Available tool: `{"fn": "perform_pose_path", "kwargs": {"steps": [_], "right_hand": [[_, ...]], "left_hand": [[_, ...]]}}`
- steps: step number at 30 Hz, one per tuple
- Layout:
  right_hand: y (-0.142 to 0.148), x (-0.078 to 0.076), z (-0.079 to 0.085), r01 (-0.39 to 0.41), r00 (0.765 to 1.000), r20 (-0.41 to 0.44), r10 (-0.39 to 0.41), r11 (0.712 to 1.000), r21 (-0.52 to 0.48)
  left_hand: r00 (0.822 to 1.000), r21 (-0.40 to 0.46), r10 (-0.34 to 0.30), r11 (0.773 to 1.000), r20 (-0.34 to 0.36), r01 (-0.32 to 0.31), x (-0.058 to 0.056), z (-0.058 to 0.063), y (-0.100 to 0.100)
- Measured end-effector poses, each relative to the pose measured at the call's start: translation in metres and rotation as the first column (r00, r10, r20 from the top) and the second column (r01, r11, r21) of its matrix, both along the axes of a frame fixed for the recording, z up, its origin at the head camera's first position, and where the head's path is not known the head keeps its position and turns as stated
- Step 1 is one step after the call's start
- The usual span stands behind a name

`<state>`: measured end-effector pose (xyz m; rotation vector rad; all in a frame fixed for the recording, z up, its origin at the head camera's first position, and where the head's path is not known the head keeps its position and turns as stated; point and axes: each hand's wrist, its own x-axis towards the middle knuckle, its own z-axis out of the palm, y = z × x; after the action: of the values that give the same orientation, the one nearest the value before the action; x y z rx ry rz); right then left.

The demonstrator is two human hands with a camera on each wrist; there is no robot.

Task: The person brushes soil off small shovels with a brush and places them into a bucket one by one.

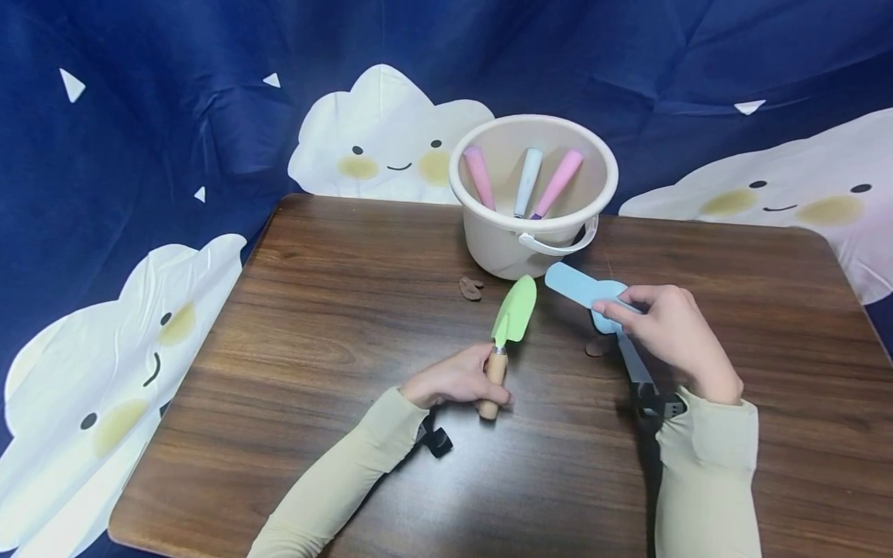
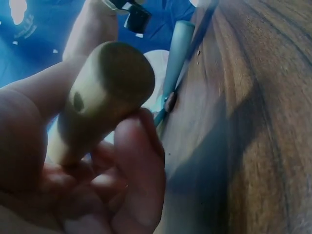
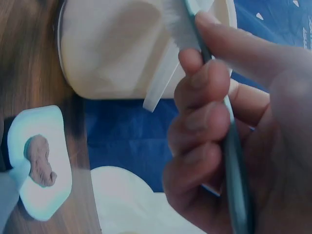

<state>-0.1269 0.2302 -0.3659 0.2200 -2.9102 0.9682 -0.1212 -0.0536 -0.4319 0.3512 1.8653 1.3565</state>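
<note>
My left hand (image 1: 463, 376) grips the wooden handle (image 2: 105, 92) of a trowel whose green blade (image 1: 515, 310) points toward the bucket. The butt end of that handle fills the near part of the left wrist view. In my right hand (image 1: 666, 322) is a light blue brush (image 1: 568, 285); pale bristles (image 3: 178, 24) show in the right wrist view. Below the brush lies a light blue shovel (image 1: 608, 319), its handle pointing back toward my right wrist. A brown lump (image 3: 40, 161) rests on the shovel's blade in the right wrist view.
Behind both hands stands a beige bucket (image 1: 497, 246), with two pink handles (image 1: 558, 184) and a pale blue handle (image 1: 528, 180) inside. Brown pieces (image 1: 470, 289) lie before it, and another brown piece (image 1: 597, 347) beside the shovel. Dark cloth (image 1: 209, 116) hangs behind the table.
</note>
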Motion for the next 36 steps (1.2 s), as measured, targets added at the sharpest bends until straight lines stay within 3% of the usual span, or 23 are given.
{"fn": "perform_pose_path", "kwargs": {"steps": [4,6,11,18,25,31,36], "right_hand": [[-0.006,0.0,0.002,-0.037,0.999,-0.01,0.037,0.999,-0.011],[-0.009,0.0,0.003,-0.051,0.999,-0.008,0.051,0.999,-0.016],[-0.02,0.0,0.003,-0.101,0.994,0.031,0.103,0.994,-0.052],[-0.042,-0.001,-0.001,-0.207,0.977,0.053,0.208,0.978,-0.028],[-0.057,-0.001,-0.002,-0.288,0.953,0.109,0.283,0.957,0.034],[-0.054,-0.004,-0.006,-0.242,0.967,0.094,0.237,0.969,0.049],[-0.045,-0.009,-0.009,-0.1,0.995,0.006,0.1,0.994,0.044]], "left_hand": [[0.998,-0.022,0.037,0.999,-0.042,-0.038,0.001,0.0,0.001],[0.993,-0.057,0.042,0.997,-0.11,-0.049,0.001,0.0,0.002],[0.954,-0.144,0.019,0.987,-0.298,-0.065,0.001,0.002,0.003],[0.936,-0.067,0.063,0.994,-0.347,-0.092,0.002,0.002,0.005],[0.914,-0.126,0.029,0.988,-0.405,-0.088,0.001,0.004,0.007],[0.911,-0.143,0.02,0.986,-0.413,-0.087,0.001,0.003,0.007],[0.916,-0.159,0.017,0.983,-0.401,-0.088,0.002,0.003,0.006]]}}
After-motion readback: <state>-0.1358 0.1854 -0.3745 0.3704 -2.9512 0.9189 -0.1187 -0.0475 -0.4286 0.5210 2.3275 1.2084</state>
